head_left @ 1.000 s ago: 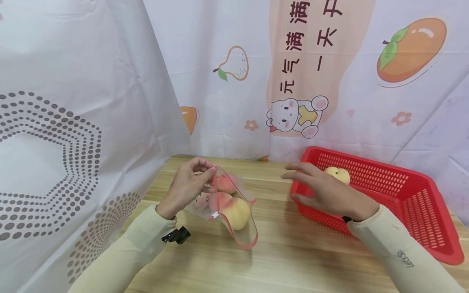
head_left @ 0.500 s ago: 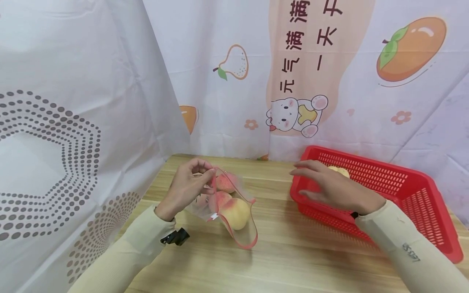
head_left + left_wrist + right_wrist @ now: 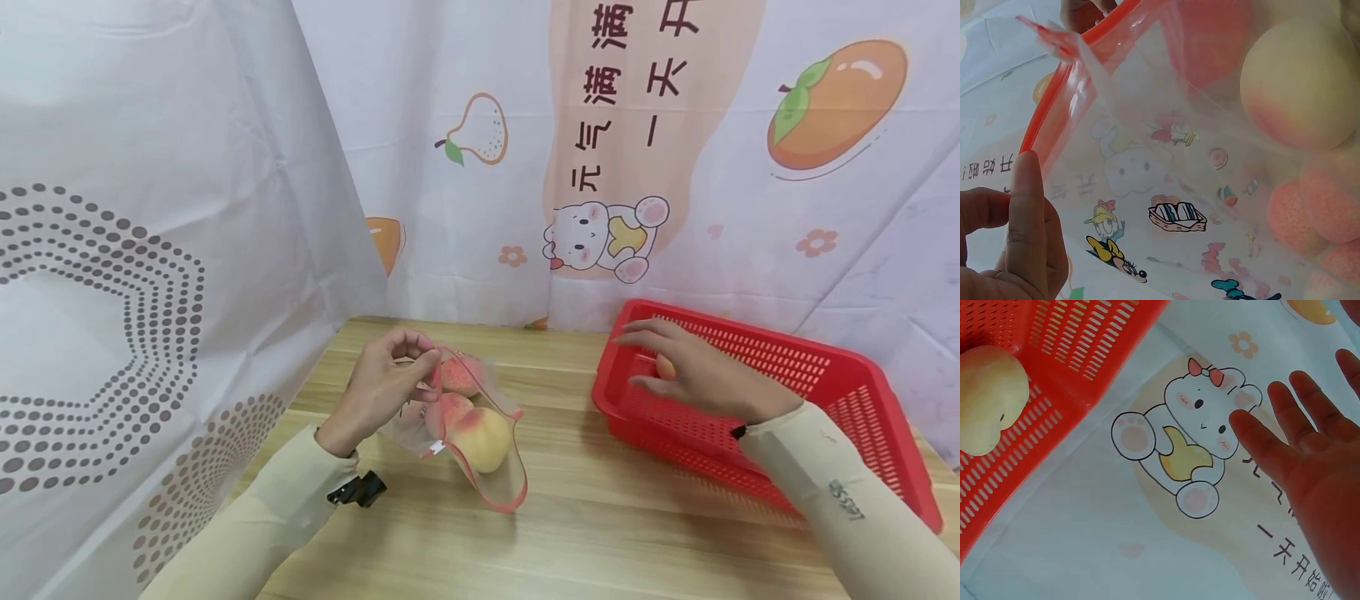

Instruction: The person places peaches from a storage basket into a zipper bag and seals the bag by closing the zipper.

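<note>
Plastic bag [image 3: 1191,159], cartoons [image 3: 1177,217] clear left-wrist only

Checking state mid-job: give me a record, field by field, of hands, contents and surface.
Left hand: pinches rim of clear, red-edged plastic bag
Right hand: spread, holding nothing; over red perforated plastic basket in head view
Bag contents: round pink-and-yellow peaches; count unclear
Basket contents: pale-yellow lobed fruit, one visible
Surface: wood-grain table under bag and basket

Translucent plastic bag [image 3: 1160,172], red-edged, cartoon-printed, mouth gaping, several pink-and-yellow peaches [image 3: 483,442] inside, red perforated basket [image 3: 787,362] to its right, one pale yellow fruit [image 3: 994,394] within.
</note>
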{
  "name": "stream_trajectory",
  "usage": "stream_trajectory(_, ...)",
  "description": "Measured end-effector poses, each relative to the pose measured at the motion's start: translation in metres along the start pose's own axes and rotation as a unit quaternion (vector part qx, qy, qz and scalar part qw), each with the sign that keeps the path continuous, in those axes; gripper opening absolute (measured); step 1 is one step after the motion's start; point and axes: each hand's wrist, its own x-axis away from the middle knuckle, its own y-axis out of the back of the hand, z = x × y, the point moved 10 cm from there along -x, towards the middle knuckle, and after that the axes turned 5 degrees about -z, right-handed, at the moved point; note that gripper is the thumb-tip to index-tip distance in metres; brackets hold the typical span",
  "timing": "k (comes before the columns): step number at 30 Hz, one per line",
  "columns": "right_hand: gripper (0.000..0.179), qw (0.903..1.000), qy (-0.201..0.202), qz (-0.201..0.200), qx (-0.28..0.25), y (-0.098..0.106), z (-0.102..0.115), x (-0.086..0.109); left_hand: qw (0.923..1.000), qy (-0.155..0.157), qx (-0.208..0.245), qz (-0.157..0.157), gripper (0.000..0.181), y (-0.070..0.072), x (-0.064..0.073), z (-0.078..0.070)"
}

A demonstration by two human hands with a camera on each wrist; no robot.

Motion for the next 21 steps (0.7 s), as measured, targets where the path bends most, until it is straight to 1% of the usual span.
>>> stream_trajectory(4,0.069,0.9998,-0.019,0.000,-0.006,0.002,-0.009,0.001,1.0000,0.004,0.003,0.002,0.016,0.000,0.000,0.001)
stream_trajectory(8,0.071,0.9993,-0.033,0.005,-0.014,0.001,-0.014,0.001,1.0000,-0.002,0.002,0.005,0.017,-0.001,0.001,-0.001)
stream_trajectory(16,0.072,0.9991,-0.038,0.015,-0.014,-0.005,-0.023,0.001,1.0000,0.006,-0.002,0.004,0.015,0.000,0.001,0.000)
stream_trajectory(21,0.072,0.9988,-0.045,0.017,-0.013,-0.005,-0.029,0.002,0.9999,0.012,-0.001,0.001,0.016,0.000,0.001,0.002)
